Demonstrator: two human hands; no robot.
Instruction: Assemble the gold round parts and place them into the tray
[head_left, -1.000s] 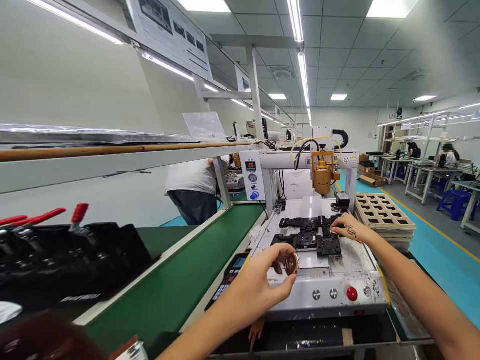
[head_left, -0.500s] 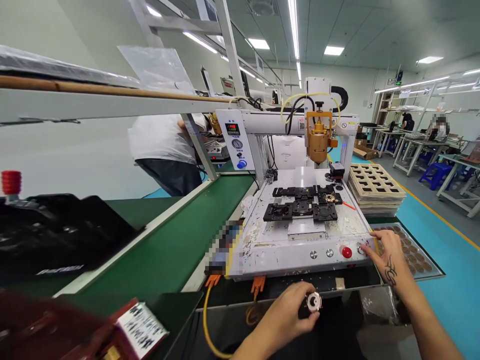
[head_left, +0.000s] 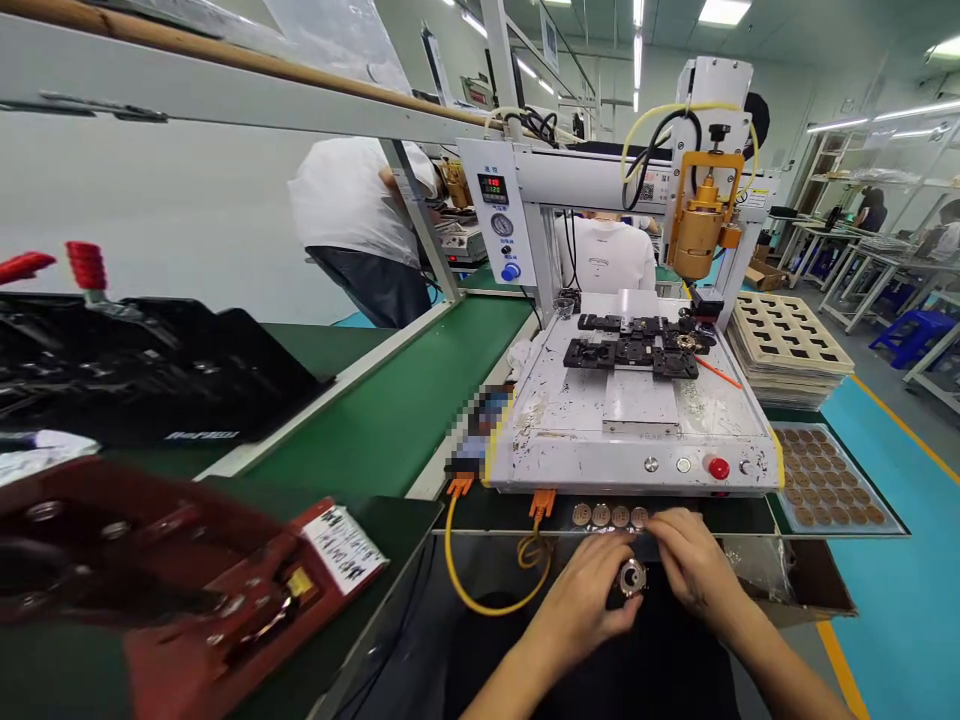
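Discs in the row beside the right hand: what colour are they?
The discs are light brown; head view shows them best.

- Lit brightly from overhead by a ceiling panel [head_left: 724, 12] and receding strip lights [head_left: 637, 45].
- Falling to dark beneath the bench [head_left: 500, 510].
- Glossy on the clear plastic sheet [head_left: 337, 35], upper left.
- Stretched wide at the edges.
- Blurred at the red tool [head_left: 180, 660], lower left.
- Pixelated in one patch left of the machine [head_left: 566, 420].
- Hazy toward upper right.
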